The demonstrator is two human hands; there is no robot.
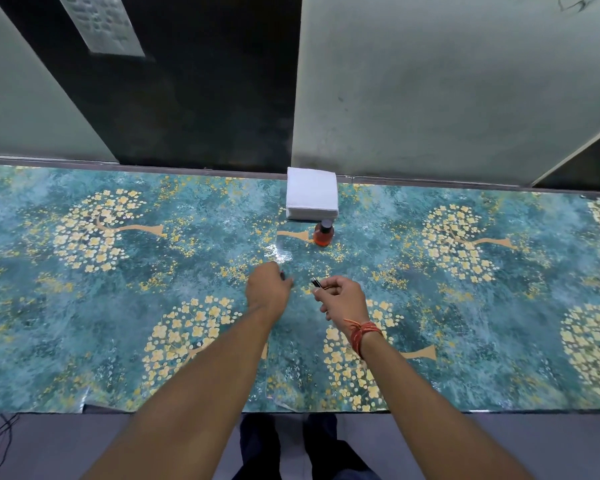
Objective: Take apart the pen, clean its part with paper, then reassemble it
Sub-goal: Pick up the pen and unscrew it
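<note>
My right hand (pixel 343 299) is closed around a dark pen part (pixel 316 283) with a silver ring; its end sticks out toward the left. My left hand (pixel 267 287) is a short way to the left, fingers curled over a small dark piece (pixel 282 274) that barely shows past the fingertips. Both hands hover just above the teal flowered table cover (pixel 118 306), with a gap between them. A stack of white paper napkins (pixel 311 198) lies at the back edge, well beyond both hands.
A small bottle of orange liquid with a dark cap (pixel 323 233) stands just in front of the napkins. A wall with a dark panel rises behind the table. The table's front edge runs below my forearms, with my legs beneath. Cables lie at the lower left.
</note>
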